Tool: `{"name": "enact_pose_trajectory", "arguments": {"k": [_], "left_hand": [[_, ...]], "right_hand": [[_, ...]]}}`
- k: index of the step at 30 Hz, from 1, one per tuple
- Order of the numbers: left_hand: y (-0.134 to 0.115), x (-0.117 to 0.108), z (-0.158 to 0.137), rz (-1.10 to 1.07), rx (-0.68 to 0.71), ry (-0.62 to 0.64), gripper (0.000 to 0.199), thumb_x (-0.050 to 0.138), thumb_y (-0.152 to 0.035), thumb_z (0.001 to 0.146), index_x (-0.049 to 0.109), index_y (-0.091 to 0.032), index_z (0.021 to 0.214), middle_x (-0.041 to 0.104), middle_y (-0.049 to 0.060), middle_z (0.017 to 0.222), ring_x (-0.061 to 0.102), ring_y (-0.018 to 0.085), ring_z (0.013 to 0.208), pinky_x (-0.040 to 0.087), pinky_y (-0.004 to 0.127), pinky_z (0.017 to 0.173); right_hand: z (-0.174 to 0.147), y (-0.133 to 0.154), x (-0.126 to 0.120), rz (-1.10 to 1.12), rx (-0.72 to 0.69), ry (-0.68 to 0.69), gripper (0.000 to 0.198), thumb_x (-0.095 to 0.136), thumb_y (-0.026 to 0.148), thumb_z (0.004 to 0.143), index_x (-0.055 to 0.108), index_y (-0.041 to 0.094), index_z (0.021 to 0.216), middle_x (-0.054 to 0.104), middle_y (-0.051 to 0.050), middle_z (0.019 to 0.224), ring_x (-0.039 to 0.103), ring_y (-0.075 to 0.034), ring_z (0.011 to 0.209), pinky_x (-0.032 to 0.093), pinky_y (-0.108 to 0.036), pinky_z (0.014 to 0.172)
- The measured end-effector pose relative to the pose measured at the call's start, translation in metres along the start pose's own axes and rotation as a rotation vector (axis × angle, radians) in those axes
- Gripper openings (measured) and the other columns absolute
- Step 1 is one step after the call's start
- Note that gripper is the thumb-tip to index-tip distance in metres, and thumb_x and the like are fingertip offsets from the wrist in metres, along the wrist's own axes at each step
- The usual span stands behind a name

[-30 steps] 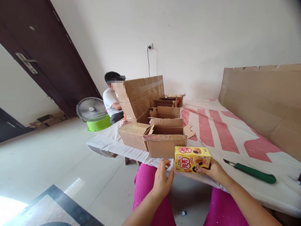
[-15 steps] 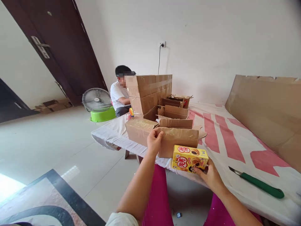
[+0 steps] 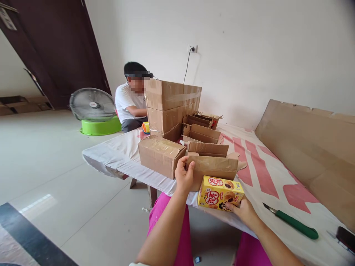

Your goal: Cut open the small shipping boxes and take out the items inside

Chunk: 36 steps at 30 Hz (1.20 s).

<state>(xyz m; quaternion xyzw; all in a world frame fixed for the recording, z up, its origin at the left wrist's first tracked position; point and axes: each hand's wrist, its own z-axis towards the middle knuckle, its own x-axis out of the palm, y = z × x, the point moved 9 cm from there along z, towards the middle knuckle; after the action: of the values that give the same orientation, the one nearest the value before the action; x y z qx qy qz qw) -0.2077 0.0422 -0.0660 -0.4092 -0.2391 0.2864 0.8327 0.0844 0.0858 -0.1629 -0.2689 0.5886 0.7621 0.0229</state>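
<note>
In front of me an open cardboard box (image 3: 212, 168) stands at the near edge of the cloth-covered table, its flaps up. My left hand (image 3: 184, 176) pinches the left end of its near wall, thumb on the outside. In my right hand (image 3: 243, 212) is a yellow snack box (image 3: 220, 194) printed with red lettering and round pastries. I grip it by its right end, just in front of the cardboard box; whether the two touch I cannot tell. A closed cardboard box (image 3: 161, 155), taped on top, lies to the left of my left hand.
More open cardboard boxes (image 3: 202, 133) stand in a row behind, beside stacked taped cartons (image 3: 172, 98). A green-handled knife (image 3: 296, 223) lies at right. A large cardboard sheet (image 3: 302, 147) leans along the table's right side. Another person (image 3: 130, 99) sits behind the stack, near a fan (image 3: 93, 104).
My view has swung and shifted, so the room appears moved left. Both hands keep their holds, and the yellow box stays close in front of the open cardboard box.
</note>
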Motion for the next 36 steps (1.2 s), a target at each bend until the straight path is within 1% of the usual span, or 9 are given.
{"name": "enact_pose_trajectory", "arguments": {"k": [4,7,8,10,13,18,28,32,36], "left_hand": [[-0.001,-0.002,-0.005,0.017,0.02,0.002,0.024,0.059,-0.035,0.086,0.057,-0.019,0.104,0.066,0.005,0.092,0.064,0.017,0.08,0.051,0.029,0.073],[-0.008,-0.001,-0.007,0.11,0.073,-0.008,0.031,0.058,-0.032,0.088,0.053,-0.02,0.116,0.066,0.006,0.096,0.064,0.016,0.078,0.051,0.029,0.072],[-0.01,-0.001,-0.007,0.141,0.091,-0.011,0.034,0.057,-0.031,0.088,0.051,-0.02,0.119,0.066,0.006,0.097,0.064,0.016,0.078,0.051,0.03,0.072],[-0.014,0.0,-0.007,0.191,0.135,-0.012,0.036,0.056,-0.03,0.09,0.049,-0.02,0.123,0.067,0.007,0.1,0.064,0.018,0.082,0.051,0.032,0.076],[-0.024,0.006,-0.006,0.3,0.241,0.041,0.027,0.051,-0.028,0.093,0.055,-0.02,0.118,0.067,0.009,0.106,0.064,0.021,0.094,0.049,0.036,0.085],[-0.033,0.011,-0.006,0.404,0.339,0.09,0.024,0.045,-0.024,0.095,0.058,-0.018,0.115,0.069,0.01,0.107,0.063,0.022,0.09,0.047,0.037,0.083],[-0.038,0.011,-0.009,0.417,0.388,0.077,0.026,0.044,-0.023,0.096,0.057,-0.017,0.119,0.069,0.01,0.105,0.061,0.021,0.087,0.046,0.036,0.082],[-0.039,0.01,-0.008,0.417,0.393,0.074,0.027,0.044,-0.024,0.097,0.057,-0.017,0.119,0.069,0.009,0.1,0.061,0.021,0.086,0.046,0.035,0.08],[-0.043,0.009,-0.009,0.441,0.424,0.064,0.027,0.045,-0.022,0.096,0.056,-0.015,0.12,0.069,0.008,0.093,0.061,0.021,0.084,0.046,0.034,0.078]], "right_hand": [[-0.001,0.039,-0.032,-0.152,-0.156,-0.268,0.078,0.069,0.055,0.076,0.038,0.023,0.14,0.053,-0.016,0.135,0.049,-0.036,0.126,0.045,-0.055,0.101],[-0.012,0.111,-0.06,-0.378,-0.439,-0.549,0.059,0.065,0.043,0.085,0.043,0.023,0.136,0.052,-0.016,0.132,0.05,-0.033,0.122,0.045,-0.053,0.098],[-0.013,0.139,-0.059,-0.462,-0.563,-0.569,0.049,0.065,0.036,0.086,0.049,0.024,0.13,0.056,-0.015,0.126,0.053,-0.031,0.118,0.046,-0.051,0.097],[-0.006,0.185,-0.037,-0.625,-0.778,-0.446,0.03,0.063,0.025,0.087,0.058,0.026,0.117,0.064,-0.009,0.111,0.057,-0.027,0.109,0.046,-0.047,0.097],[0.015,0.221,0.0,-0.839,-0.931,-0.276,0.02,0.06,0.019,0.09,0.064,0.024,0.108,0.069,-0.007,0.102,0.059,-0.025,0.103,0.046,-0.044,0.095],[0.042,0.231,0.045,-1.13,-1.119,-0.147,0.02,0.054,0.02,0.094,0.068,0.019,0.109,0.073,-0.007,0.105,0.059,-0.025,0.106,0.044,-0.042,0.092],[0.04,0.243,0.072,-1.388,-1.385,-0.078,0.028,0.043,0.01,0.094,0.07,0.013,0.089,0.07,-0.011,0.088,0.056,-0.024,0.097,0.044,-0.039,0.086],[0.055,0.247,0.069,-1.294,-1.266,-0.051,0.029,0.041,0.012,0.095,0.066,0.017,0.08,0.066,-0.008,0.08,0.056,-0.023,0.089,0.046,-0.038,0.082],[0.067,0.25,0.049,-0.98,-1.071,-0.077,0.021,0.045,0.015,0.094,0.063,0.019,0.084,0.067,-0.008,0.084,0.058,-0.022,0.084,0.05,-0.037,0.078]]}}
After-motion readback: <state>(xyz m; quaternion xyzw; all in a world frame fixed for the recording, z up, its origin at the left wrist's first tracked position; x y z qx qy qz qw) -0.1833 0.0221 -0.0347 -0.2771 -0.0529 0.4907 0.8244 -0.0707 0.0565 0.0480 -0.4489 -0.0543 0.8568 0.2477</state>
